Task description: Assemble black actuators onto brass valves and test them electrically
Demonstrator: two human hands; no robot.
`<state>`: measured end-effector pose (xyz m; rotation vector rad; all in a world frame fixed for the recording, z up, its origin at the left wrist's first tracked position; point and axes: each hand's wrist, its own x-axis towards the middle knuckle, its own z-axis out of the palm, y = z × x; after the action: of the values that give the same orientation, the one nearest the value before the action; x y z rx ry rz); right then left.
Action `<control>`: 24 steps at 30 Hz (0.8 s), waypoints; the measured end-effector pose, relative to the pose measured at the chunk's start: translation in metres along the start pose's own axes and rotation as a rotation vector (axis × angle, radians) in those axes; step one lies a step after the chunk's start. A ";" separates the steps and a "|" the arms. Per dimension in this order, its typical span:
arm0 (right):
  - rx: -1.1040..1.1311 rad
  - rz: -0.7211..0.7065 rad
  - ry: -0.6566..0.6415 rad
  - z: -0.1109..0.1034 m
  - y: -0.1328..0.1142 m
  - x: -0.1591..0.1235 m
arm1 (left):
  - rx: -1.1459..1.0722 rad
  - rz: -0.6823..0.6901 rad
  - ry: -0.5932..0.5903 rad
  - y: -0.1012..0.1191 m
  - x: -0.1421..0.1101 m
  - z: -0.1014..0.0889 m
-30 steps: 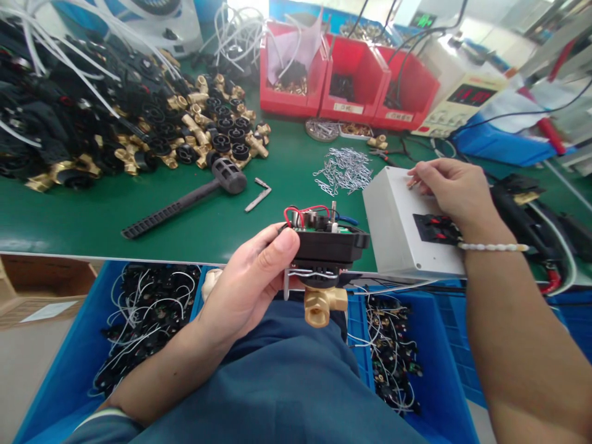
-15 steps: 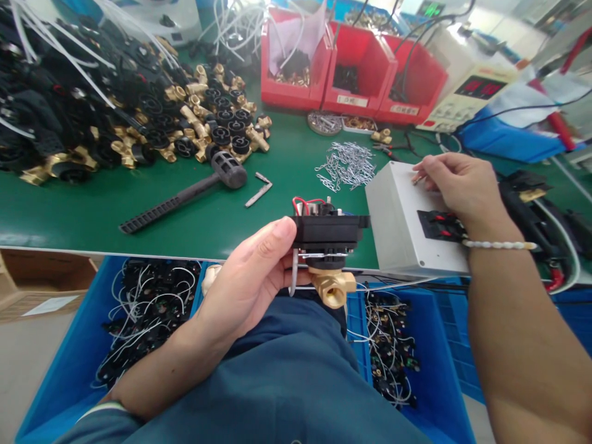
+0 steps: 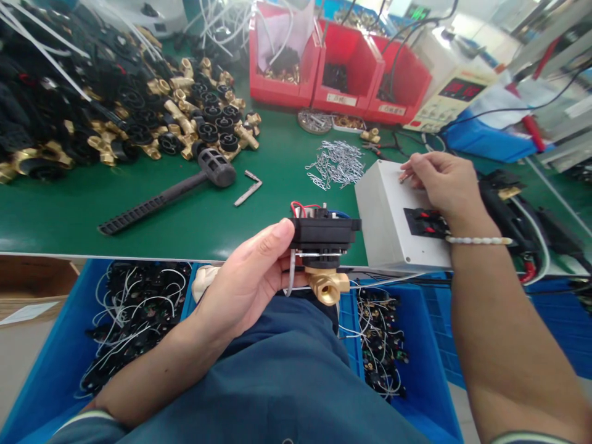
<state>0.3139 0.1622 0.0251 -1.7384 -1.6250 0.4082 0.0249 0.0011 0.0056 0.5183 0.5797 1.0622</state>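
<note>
My left hand (image 3: 250,271) grips a motorized valve, holding it upright above my lap at the bench's front edge. Its black actuator housing (image 3: 326,233) is uncovered on top, with red and blue wires showing. Below that sits the brass valve body (image 3: 326,287), and a metal clip runs across the neck between them. My right hand (image 3: 441,182) rests over a grey box (image 3: 383,216), thumb and fingertips pinched on a small metal switch lever (image 3: 401,179) mostly covered by them. Beside my right wrist, a black terminal with red tabs (image 3: 425,222) is set in the box face.
A black mallet (image 3: 171,196), a hex key (image 3: 248,188) and a pile of wire clips (image 3: 335,163) lie on the green bench. Brass valves (image 3: 185,117) crowd the left. Red bins (image 3: 345,68) and a power supply (image 3: 451,86) stand behind. Blue crates (image 3: 46,376) sit below.
The whole view has shifted slightly, so the bench things appear further left. Both hands keep their grips, the left on the valve, the right at the box's switch lever.
</note>
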 end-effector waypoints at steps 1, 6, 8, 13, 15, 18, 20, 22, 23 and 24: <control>-0.001 0.000 0.002 0.000 0.001 0.000 | 0.001 -0.001 -0.001 0.000 0.000 0.000; -0.018 -0.001 0.004 -0.001 0.006 0.003 | 0.002 0.000 -0.007 0.000 0.001 0.002; -0.022 0.002 -0.002 -0.002 0.007 0.004 | 0.004 -0.007 -0.010 0.000 0.001 0.002; -0.034 0.006 -0.013 -0.002 0.006 0.003 | 0.002 -0.015 -0.004 0.001 0.000 0.003; -0.040 0.007 -0.016 -0.002 0.004 0.003 | 0.000 -0.014 -0.002 0.001 0.000 0.004; -0.045 0.008 -0.019 -0.003 0.002 0.002 | -0.005 -0.018 -0.010 0.001 -0.001 0.004; -0.048 0.008 -0.019 -0.003 0.001 0.001 | -0.008 -0.025 -0.017 0.001 -0.001 0.004; -0.053 0.008 -0.019 -0.003 0.000 0.001 | -0.010 -0.028 -0.020 0.001 -0.001 0.004; -0.056 0.008 -0.018 -0.003 -0.001 0.000 | -0.012 -0.027 -0.020 0.001 -0.001 0.004; -0.059 0.008 -0.018 -0.003 -0.001 0.000 | -0.013 -0.023 -0.018 0.001 -0.001 0.004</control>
<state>0.3149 0.1612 0.0279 -1.7897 -1.6589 0.3840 0.0265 0.0006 0.0091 0.5085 0.5620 1.0381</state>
